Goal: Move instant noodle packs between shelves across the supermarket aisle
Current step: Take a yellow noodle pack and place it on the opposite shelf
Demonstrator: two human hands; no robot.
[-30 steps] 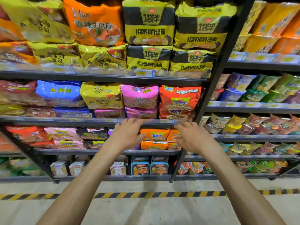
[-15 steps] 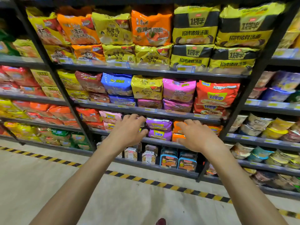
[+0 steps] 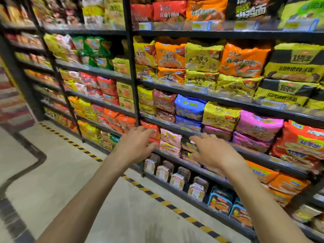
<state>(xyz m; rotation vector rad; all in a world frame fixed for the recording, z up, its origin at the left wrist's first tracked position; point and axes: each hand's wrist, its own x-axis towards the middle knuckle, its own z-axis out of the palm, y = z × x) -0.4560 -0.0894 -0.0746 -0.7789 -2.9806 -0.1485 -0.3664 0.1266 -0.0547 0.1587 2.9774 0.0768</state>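
Note:
Dark metal shelves (image 3: 175,85) full of instant noodle packs fill the view. My left hand (image 3: 135,145) is held out with fingers spread, holding nothing, in front of a red pack (image 3: 152,128) on a lower shelf. My right hand (image 3: 210,152) is also spread and empty, in front of dark packs (image 3: 187,145). Between the hands sit pale pink packs (image 3: 170,137). Above them are a blue pack (image 3: 190,106), a yellow pack (image 3: 220,115) and magenta packs (image 3: 257,124). The picture is blurred by motion.
Small boxed noodles (image 3: 177,179) stand on the bottom shelf (image 3: 201,206). A black upright post (image 3: 130,67) divides the shelf units. A yellow-and-black striped line (image 3: 154,196) runs along the grey floor (image 3: 61,172) at the shelf foot. The aisle runs off to the left.
The view has swung left along the shelves, so the packs now sit further right. Both hands stay outstretched and empty, now in front of the red, pink and dark packs.

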